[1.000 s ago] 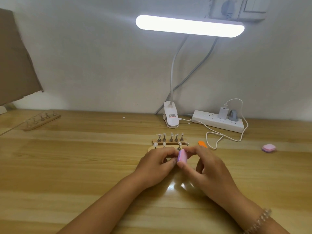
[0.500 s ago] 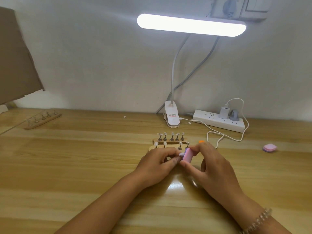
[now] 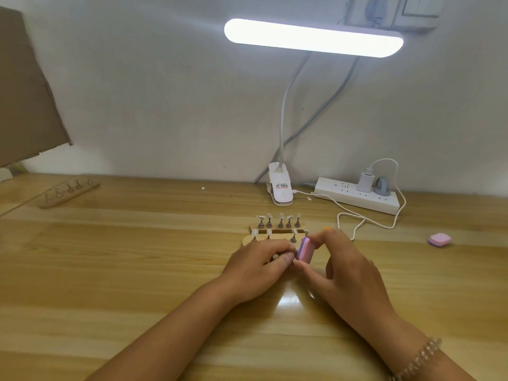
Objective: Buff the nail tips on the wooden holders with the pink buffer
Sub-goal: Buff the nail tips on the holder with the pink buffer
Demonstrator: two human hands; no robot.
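Pink buffer looks light and squishy; right hand fingers pinch its ends. Left hand at 9 o'clock curls, hold hidden.

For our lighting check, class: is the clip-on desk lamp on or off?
On: the clip-on desk lamp has a bar glowing bright white.

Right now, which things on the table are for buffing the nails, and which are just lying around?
For the job: pink buffer, pinched in the right hand; left hand, fingers curled beside it; near wooden holder; far wooden holder; nail tips on them.

Lying about: lamp; power strip; white cable; small pink block; orange thing behind the right hand; third holder far left, maybe for later.
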